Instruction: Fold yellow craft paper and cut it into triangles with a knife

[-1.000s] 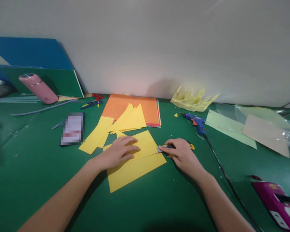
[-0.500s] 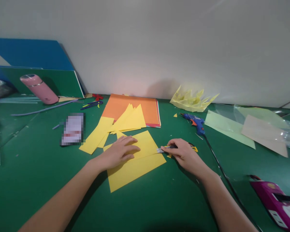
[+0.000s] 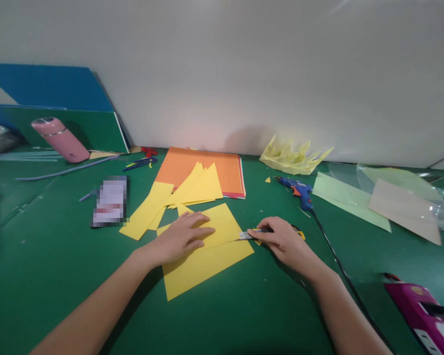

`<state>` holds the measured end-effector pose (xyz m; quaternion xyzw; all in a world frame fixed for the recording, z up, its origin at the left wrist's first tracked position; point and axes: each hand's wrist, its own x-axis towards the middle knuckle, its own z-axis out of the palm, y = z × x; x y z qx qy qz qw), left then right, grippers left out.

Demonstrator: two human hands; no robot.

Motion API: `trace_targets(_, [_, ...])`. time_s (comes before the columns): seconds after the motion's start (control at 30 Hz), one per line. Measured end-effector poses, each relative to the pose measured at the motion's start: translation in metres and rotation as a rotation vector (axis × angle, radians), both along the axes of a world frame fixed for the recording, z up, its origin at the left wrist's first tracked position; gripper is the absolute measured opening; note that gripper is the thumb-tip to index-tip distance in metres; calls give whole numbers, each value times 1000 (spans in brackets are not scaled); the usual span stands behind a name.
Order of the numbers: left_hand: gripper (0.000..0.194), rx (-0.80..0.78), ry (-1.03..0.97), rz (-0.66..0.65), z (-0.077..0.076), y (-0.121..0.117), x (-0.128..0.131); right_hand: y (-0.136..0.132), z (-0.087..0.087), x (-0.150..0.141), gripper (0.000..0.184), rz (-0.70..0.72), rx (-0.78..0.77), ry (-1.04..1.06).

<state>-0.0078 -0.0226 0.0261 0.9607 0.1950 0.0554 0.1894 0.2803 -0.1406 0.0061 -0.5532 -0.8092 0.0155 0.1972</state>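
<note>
My left hand [image 3: 183, 235] lies flat with its fingers spread on a yellow sheet of paper [image 3: 207, 271]. A long crease or cut line runs across the sheet, out from under that hand to the right edge. At that edge, my right hand [image 3: 283, 241] is closed around a utility knife [image 3: 245, 235]. Its silver blade points left and rests over the paper where the line ends; the hand hides most of the handle. Above my left hand lie several yellow paper triangles [image 3: 200, 186] and a yellow strip [image 3: 148, 209].
Behind is an orange paper stack [image 3: 188, 165]. A blue glue gun [image 3: 298, 190] with a black cord lies right, near a yellow paper crown [image 3: 296, 158] and a green sheet [image 3: 350, 199]. A magenta power strip [image 3: 418, 308] is front right; a phone [image 3: 111, 199] and pink bottle [image 3: 62, 140] left.
The view has tilted up slightly. My right hand and the knife have shifted a little to the right against the paper, and more of the blade shows. My left hand stays in place.
</note>
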Motion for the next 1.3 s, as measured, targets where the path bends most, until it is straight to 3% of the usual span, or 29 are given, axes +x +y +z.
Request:
trace_targets(0.73, [31, -26, 22, 22, 2, -1, 2, -5, 12, -10, 35, 68, -55, -103])
trace_targets(1.3, [36, -42, -11, 31, -1, -1, 1, -6, 17, -29, 33, 133, -112, -9])
